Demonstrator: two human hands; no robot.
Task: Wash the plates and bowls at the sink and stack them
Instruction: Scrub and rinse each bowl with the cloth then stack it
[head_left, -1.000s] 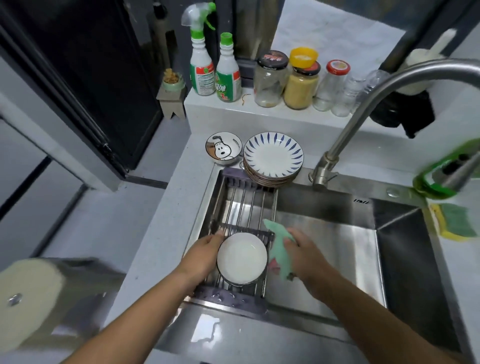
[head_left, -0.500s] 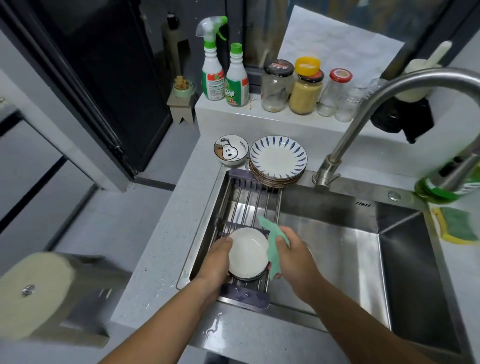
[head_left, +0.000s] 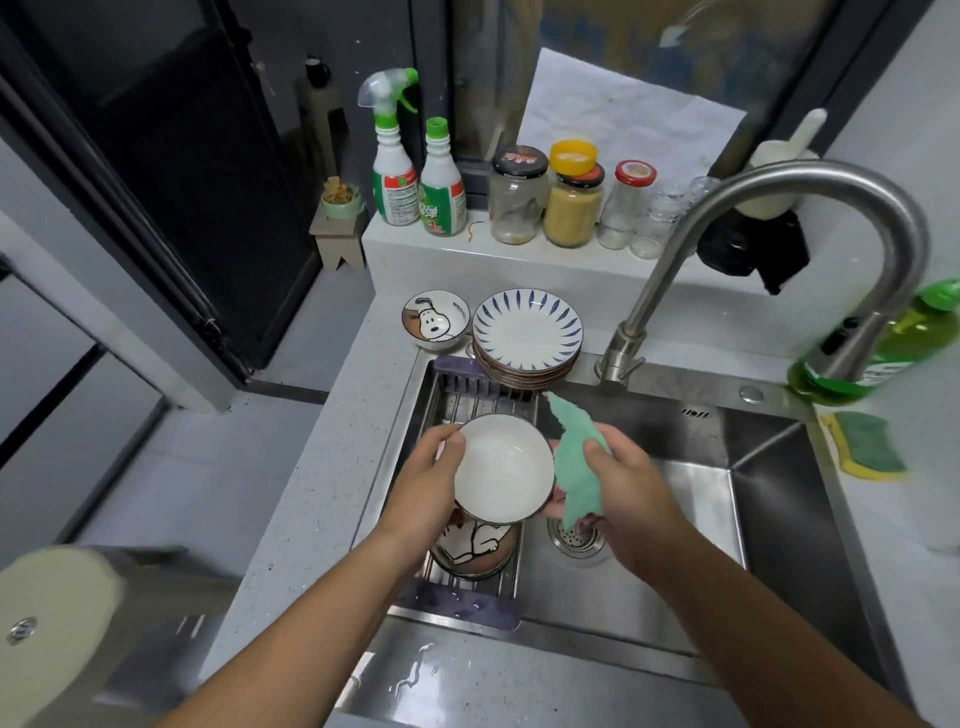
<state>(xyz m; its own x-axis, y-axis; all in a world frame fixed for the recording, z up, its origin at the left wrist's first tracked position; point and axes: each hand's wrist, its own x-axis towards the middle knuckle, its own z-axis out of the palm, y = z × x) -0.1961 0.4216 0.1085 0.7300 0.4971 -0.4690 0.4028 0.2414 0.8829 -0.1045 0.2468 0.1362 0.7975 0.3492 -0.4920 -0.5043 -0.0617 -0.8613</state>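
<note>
Sink basin (head_left: 701, 525) open rightward, bowl (head_left: 501, 467) seemingly above rack (head_left: 470, 402)

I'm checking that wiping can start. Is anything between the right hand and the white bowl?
Only the green cloth that the right hand itself grips, hanging beside the right rim of the bowl. Nothing else visible stands between them. The left hand holds the bowl by its left rim, away from that side.
</note>
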